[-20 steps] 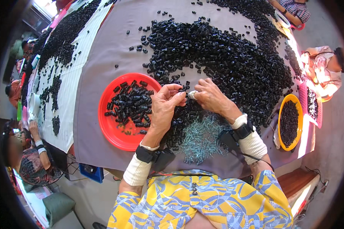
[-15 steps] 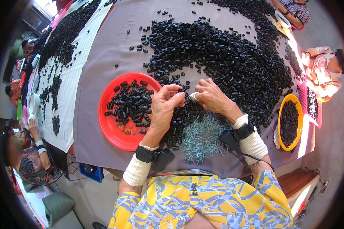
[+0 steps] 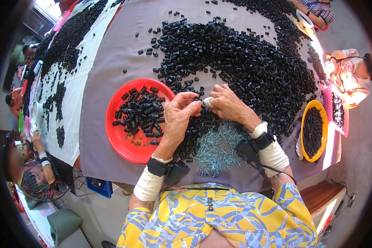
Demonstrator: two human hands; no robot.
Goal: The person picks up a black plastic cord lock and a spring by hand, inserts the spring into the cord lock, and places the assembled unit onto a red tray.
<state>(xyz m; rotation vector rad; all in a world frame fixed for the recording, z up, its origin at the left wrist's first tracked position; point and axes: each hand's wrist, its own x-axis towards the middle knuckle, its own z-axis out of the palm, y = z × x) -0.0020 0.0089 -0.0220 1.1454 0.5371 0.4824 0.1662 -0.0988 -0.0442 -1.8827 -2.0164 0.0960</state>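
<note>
Our left hand [image 3: 178, 115] pinches a small black piece [image 3: 196, 98] between thumb and forefinger, over the near edge of the big black heap [image 3: 235, 53] spread on the grey cloth [image 3: 99, 99]. Our right hand [image 3: 229, 104] comes in close from the other side, its fingers curled and the white finger wrap [image 3: 208, 101] right beside the left fingertips; we cannot tell whether those fingers grip anything. Just left of our left hand sits a red bowl [image 3: 119, 142], partly filled with larger black parts [image 3: 140, 111]. Between our forearms, nearer to us, lies a pile of tiny blue-green bits [image 3: 218, 149], next to more black pieces. Off to the right we have a yellow basin [image 3: 326, 130] of dark pieces, with a pink basket [image 3: 327, 103] just beyond it. White cuffs [image 3: 149, 185] cover both our wrists, with black straps [image 3: 157, 167] around them.
</note>
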